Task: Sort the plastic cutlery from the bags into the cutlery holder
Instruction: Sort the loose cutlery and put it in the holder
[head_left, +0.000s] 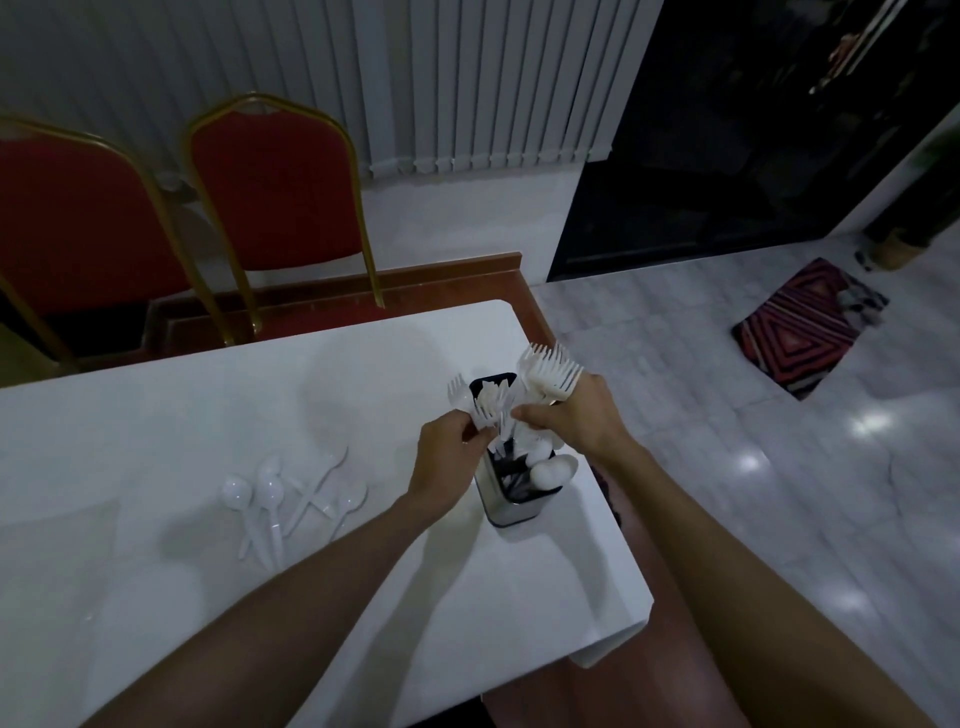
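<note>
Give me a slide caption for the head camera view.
The right hand grips a bunch of forks at the cutlery holder, the left hand pinches more; spoons lie on the table.

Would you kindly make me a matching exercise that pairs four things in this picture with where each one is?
Things: 1 bunch of forks; 2 loose spoons; 3 cutlery holder; 4 striped mat.
Places: A on the floor; B flat on the table, left of the cutlery holder; C gripped in the right hand; D upright near the table's right edge.
Pairs: 1-C, 2-B, 3-D, 4-A.
</note>
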